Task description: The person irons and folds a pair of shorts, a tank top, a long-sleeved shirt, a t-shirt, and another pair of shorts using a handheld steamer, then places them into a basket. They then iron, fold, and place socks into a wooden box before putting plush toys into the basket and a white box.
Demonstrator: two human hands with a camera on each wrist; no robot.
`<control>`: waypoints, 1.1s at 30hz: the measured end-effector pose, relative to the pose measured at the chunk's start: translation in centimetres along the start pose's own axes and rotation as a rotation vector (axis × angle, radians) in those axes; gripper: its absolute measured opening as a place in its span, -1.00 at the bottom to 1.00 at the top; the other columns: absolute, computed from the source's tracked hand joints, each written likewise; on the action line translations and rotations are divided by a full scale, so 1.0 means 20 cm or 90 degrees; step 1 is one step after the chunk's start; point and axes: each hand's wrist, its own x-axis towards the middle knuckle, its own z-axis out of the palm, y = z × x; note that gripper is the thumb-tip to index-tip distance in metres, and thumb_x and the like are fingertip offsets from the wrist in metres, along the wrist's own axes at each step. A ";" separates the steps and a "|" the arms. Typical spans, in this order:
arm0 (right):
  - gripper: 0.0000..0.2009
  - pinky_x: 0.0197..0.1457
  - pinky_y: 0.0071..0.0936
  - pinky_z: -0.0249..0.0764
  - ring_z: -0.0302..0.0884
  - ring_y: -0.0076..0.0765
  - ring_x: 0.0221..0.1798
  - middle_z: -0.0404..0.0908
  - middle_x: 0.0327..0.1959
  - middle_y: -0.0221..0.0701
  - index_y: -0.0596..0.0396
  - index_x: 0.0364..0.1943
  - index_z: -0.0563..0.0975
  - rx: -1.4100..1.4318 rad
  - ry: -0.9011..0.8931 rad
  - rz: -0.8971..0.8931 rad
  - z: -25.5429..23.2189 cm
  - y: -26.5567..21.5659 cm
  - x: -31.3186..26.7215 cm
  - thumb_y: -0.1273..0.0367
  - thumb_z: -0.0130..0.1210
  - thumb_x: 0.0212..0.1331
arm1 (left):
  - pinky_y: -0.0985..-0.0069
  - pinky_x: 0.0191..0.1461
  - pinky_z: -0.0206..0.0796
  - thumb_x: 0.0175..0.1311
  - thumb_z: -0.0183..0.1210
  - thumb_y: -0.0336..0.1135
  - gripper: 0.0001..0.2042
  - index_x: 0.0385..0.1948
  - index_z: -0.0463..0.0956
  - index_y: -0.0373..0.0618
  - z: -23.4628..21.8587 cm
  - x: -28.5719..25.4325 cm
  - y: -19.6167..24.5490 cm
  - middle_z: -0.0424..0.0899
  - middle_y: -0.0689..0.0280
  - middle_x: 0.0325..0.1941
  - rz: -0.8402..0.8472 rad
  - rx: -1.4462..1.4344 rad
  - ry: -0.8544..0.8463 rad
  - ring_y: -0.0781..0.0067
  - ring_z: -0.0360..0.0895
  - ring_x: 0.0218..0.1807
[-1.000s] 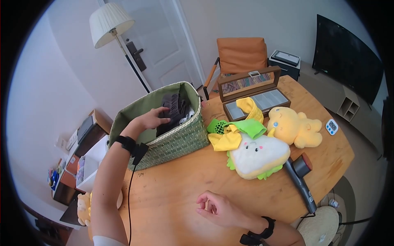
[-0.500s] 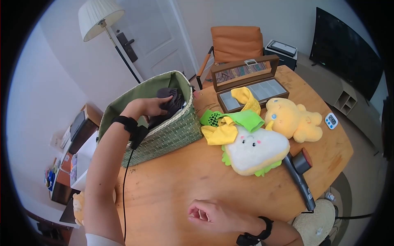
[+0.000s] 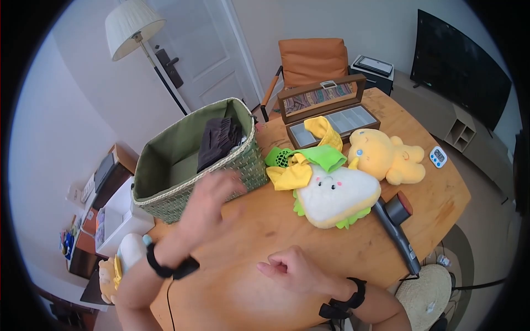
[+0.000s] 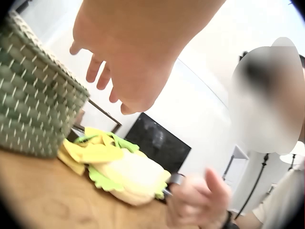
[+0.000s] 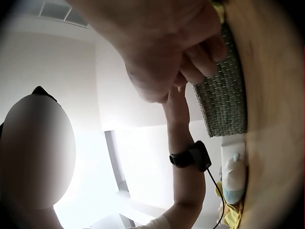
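Observation:
My left hand (image 3: pixel 212 204), blurred by motion, is in front of the woven green basket (image 3: pixel 232 176), its fingers spread with nothing in them. In the left wrist view its fingers hang straight beside the basket wall. Inside the basket, a dark folded garment (image 3: pixel 217 144) with a gathered edge lies against the right end. My right hand (image 3: pixel 292 270) is low over the near part of the wooden table (image 3: pixel 237 245), loosely curled around nothing. Nearest ahead of it is a white sandwich-shaped plush (image 3: pixel 339 196) with a smiling face and green frills.
Yellow and green cloths (image 3: pixel 292 174) lie against the plush. Behind them stands a compartment box (image 3: pixel 348 121) with its lid raised. A yellow plush bear (image 3: pixel 381 157), a small timer (image 3: pixel 438 157) and a dark hair dryer (image 3: pixel 395 231) lie to the right. A white box (image 3: pixel 124 220) is at left.
My left hand has let go of the dark garment and come out of the basket toward me. The garment stays inside, lying flatter. My right hand has barely moved.

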 end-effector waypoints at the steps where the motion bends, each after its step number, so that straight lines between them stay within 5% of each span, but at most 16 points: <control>1: -0.45 -0.54 -0.28 0.18 0.17 -0.33 -0.71 0.25 -0.78 -0.26 0.23 -0.69 0.34 -0.011 -0.018 -0.015 -0.01 0.01 0.01 0.15 0.09 0.44 | 0.26 0.10 0.44 0.23 0.29 -0.37 -0.81 -0.16 0.57 -0.17 0.00 -0.13 0.08 0.65 0.09 -0.05 -0.051 -0.100 -0.087 0.05 0.60 0.02; 4: -0.42 -0.55 -0.30 0.11 0.04 -0.42 -0.68 0.12 -0.78 -0.33 0.24 -0.70 0.29 -0.023 -0.070 0.004 -0.04 0.01 0.02 0.13 0.08 0.45 | 0.48 -0.34 0.50 0.29 0.26 -0.35 -0.90 -0.32 0.64 -0.17 -0.02 -0.45 0.24 0.70 0.27 -0.49 -0.298 -0.284 -0.323 0.37 0.67 -0.47; 6: -0.44 -0.54 -0.31 0.09 -0.03 -0.50 -0.63 0.06 -0.76 -0.40 0.23 -0.67 0.29 -0.022 -0.107 0.045 -0.05 -0.03 0.02 0.12 0.09 0.44 | 0.52 -0.37 0.48 0.36 0.24 -0.29 -0.85 -0.35 0.64 -0.17 0.02 -0.73 0.18 0.69 0.31 -0.53 -0.368 -0.380 -0.302 0.46 0.62 -0.52; 8: -0.49 -0.51 -0.24 0.18 0.11 -0.38 -0.66 0.14 -0.75 -0.29 0.24 -0.61 0.35 -0.094 -0.126 0.092 -0.05 -0.09 0.02 0.15 0.02 0.48 | 0.55 -0.40 0.46 0.42 0.21 -0.23 -0.78 -0.37 0.63 -0.17 0.07 -0.96 0.05 0.69 0.35 -0.56 -0.443 -0.479 -0.283 0.54 0.56 -0.58; 10: -0.55 -0.48 -0.22 0.22 0.19 -0.32 -0.64 0.22 -0.72 -0.28 0.24 -0.53 0.39 -0.106 -0.059 0.049 -0.04 -0.01 0.05 0.19 -0.02 0.49 | 0.64 -0.46 0.36 0.49 0.17 -0.16 -0.70 -0.42 0.62 -0.16 0.12 -1.15 -0.05 0.70 0.38 -0.53 -0.695 -0.662 -0.223 0.64 0.53 -0.56; 15: -0.72 -0.45 -0.24 0.29 0.36 -0.25 -0.59 0.39 -0.64 -0.34 0.21 -0.31 0.45 -0.113 0.081 -0.115 -0.04 0.24 0.12 0.29 -0.09 0.51 | 0.68 -0.48 0.32 0.52 0.15 -0.17 -0.71 -0.41 0.60 -0.14 0.16 -1.20 -0.08 0.68 0.38 -0.52 -0.695 -0.720 -0.241 0.67 0.51 -0.56; 18: -0.82 -0.48 -0.41 0.23 0.26 -0.46 -0.60 0.36 -0.65 -0.53 0.15 -0.28 0.47 -0.142 0.130 -0.159 -0.05 0.24 0.15 0.36 -0.03 0.49 | 0.69 -0.48 0.29 0.52 0.15 -0.17 -0.73 -0.38 0.60 -0.13 0.19 -1.25 -0.09 0.66 0.41 -0.52 -0.665 -0.732 -0.256 0.71 0.46 -0.56; 20: -0.92 -0.49 -0.47 0.18 0.17 -0.59 -0.61 0.27 -0.68 -0.59 0.15 -0.28 0.46 -0.051 0.028 0.104 -0.04 0.14 0.11 0.46 0.05 0.41 | 0.71 -0.48 0.28 0.51 0.16 -0.20 -0.76 -0.35 0.61 -0.12 0.20 -1.28 -0.11 0.66 0.43 -0.51 -0.656 -0.755 -0.276 0.73 0.46 -0.55; 23: -0.92 -0.50 -0.57 0.06 0.03 -0.75 -0.58 0.14 -0.67 -0.67 0.14 -0.28 0.45 -0.041 0.020 0.100 0.00 0.14 0.10 0.49 0.11 0.37 | 0.72 -0.47 0.26 0.49 0.19 -0.24 -0.81 -0.31 0.62 -0.12 0.19 -1.30 -0.05 0.64 0.46 -0.51 -0.654 -0.761 -0.253 0.77 0.45 -0.52; 33: -0.89 -0.51 -0.59 0.05 0.03 -0.74 -0.58 0.15 -0.68 -0.67 0.15 -0.29 0.47 -0.070 0.041 0.133 -0.05 0.14 0.11 0.47 0.17 0.35 | 0.72 -0.44 0.30 0.46 0.21 -0.29 -0.85 -0.26 0.62 -0.16 0.18 -1.29 -0.09 0.64 0.47 -0.47 -0.667 -0.788 -0.275 0.78 0.47 -0.47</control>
